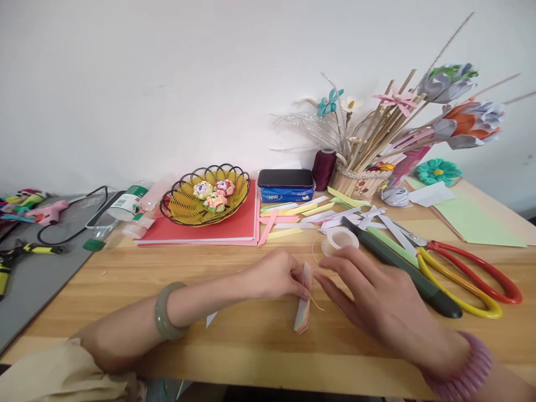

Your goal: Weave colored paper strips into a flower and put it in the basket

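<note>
My left hand (278, 274) pinches a small bundle of pastel paper strips (302, 315) around its middle, thumb and fingers pressed together. The bundle stands nearly upright above the wooden table. A thin thread (317, 304) trails from the bundle on its right side. My right hand (372, 293) is just right of the bundle with its fingers stretched and apart, apparently holding nothing. Beyond its fingertips sits a white roll (343, 239) with a loop of fine thread beside it.
Loose paper strips (293, 219) lie behind my hands. Red-and-yellow-handled scissors (469, 273) and a dark green-handled tool (402, 262) are at right. A yellow basket (180, 209) with paper flowers rests on red paper (157, 231). Pliers (25, 251) lie far left.
</note>
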The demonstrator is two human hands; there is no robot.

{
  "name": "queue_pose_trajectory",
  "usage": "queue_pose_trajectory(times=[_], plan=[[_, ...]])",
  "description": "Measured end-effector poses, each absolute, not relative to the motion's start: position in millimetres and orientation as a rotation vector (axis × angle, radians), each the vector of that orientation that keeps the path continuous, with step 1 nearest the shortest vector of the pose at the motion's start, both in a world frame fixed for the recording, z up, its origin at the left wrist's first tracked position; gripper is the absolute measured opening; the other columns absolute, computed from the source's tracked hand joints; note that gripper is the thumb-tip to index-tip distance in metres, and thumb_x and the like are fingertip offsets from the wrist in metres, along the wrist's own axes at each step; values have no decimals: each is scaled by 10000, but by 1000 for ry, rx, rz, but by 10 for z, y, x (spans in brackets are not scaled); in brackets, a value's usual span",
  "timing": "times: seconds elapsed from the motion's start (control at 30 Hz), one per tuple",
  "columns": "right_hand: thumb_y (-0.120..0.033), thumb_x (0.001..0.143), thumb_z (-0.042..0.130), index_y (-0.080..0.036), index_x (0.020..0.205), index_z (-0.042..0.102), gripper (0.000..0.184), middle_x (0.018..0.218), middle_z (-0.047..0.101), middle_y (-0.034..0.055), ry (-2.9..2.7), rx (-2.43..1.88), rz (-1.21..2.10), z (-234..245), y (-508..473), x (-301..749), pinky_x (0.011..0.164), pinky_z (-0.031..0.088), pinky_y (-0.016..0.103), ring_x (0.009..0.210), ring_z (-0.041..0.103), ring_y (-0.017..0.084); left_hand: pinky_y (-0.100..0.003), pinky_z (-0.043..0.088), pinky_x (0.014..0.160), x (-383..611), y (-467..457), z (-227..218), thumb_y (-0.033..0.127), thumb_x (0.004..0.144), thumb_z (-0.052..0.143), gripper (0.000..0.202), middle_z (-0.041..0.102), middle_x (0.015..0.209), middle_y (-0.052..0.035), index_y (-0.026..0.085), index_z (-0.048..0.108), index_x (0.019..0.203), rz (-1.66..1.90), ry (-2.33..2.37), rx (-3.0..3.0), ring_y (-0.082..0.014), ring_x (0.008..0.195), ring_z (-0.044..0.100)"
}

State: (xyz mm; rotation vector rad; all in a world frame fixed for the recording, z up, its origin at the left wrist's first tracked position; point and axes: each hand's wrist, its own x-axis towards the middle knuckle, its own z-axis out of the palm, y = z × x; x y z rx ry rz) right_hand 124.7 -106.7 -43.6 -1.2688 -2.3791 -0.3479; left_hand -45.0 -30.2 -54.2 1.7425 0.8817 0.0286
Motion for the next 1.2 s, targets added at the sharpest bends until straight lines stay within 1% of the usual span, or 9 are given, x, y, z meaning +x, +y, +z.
queue_pose_trajectory(times=[0.07, 0.13, 0.2, 0.37, 0.5, 0.7, 0.87, 1.03, 1.2], plan=[[-289, 895, 453, -177, 902, 553, 151, 787, 608, 40, -2365, -1394, -102, -551, -1201, 1228, 475, 384, 270, 555, 576, 158, -201, 386, 580, -450, -293, -521, 191, 639, 656, 70, 680, 645, 22, 157, 712, 664, 12, 867, 1732, -116, 624, 551], [-243, 890, 448, -192, 848, 561, 131, 748, 605, 21, -2372, -1495, 95, -649, -1284, 1204, 482, 392, 282, 548, 585, 169, -200, 386, 582, -446, -285, -509, 178, 632, 662, 61, 663, 626, 25, 150, 708, 659, -5, 856, 1720, -113, 619, 542], [-181, 891, 422, -194, 805, 569, 170, 734, 609, 16, -2355, -1533, 258, -708, -1310, 1184, 509, 403, 284, 574, 596, 169, -198, 392, 591, -440, -279, -506, 166, 633, 660, 48, 646, 614, 28, 143, 697, 652, -17, 849, 1706, -108, 613, 536], [-107, 837, 460, -189, 750, 562, 157, 651, 598, -8, -2212, -1609, 473, -683, -1299, 1141, 506, 388, 264, 544, 562, 147, -189, 412, 602, -441, -252, -539, 148, 630, 660, 15, 621, 631, 29, 137, 665, 640, -34, 814, 1677, -100, 621, 541], [-123, 867, 450, -199, 783, 588, 179, 735, 626, -5, -2154, -1504, 711, -654, -1315, 1096, 592, 431, 245, 647, 588, 132, -185, 429, 630, -458, -193, -599, 144, 634, 653, 18, 629, 665, 30, 152, 659, 649, -53, 729, 1687, -103, 660, 564], [-167, 888, 456, -228, 869, 617, 174, 854, 630, 13, -2249, -1354, 664, -723, -1307, 1113, 652, 456, 262, 750, 604, 153, -184, 409, 593, -450, -228, -600, 145, 624, 627, 16, 609, 671, 33, 151, 632, 638, -53, 745, 1797, -100, 656, 543], [-130, 831, 503, -217, 900, 572, 131, 1023, 591, 48, -2181, -1332, 644, -706, -1284, 1148, 753, 465, 295, 901, 579, 172, -218, 377, 588, -483, -383, -536, 179, 621, 588, 49, 606, 707, 31, 182, 578, 669, 21, 848, 1989, -133, 706, 532], [-107, 863, 420, -198, 905, 538, 155, 871, 623, 33, -2081, -1361, 728, -701, -1190, 1169, 703, 466, 280, 794, 588, 152, -220, 394, 646, -529, -523, -529, 139, 705, 494, 66, 617, 757, 35, 194, 531, 700, 128, 802, 2380, -114, 722, 542], [-123, 864, 440, -174, 783, 535, 135, 747, 614, 23, -2083, -1387, 747, -691, -1093, 1154, 597, 445, 252, 658, 573, 143, -206, 355, 531, -548, -588, -566, 90, 772, 428, 132, 573, 637, 49, 182, 480, 693, 241, 697, 2680, -89, 586, 487]])
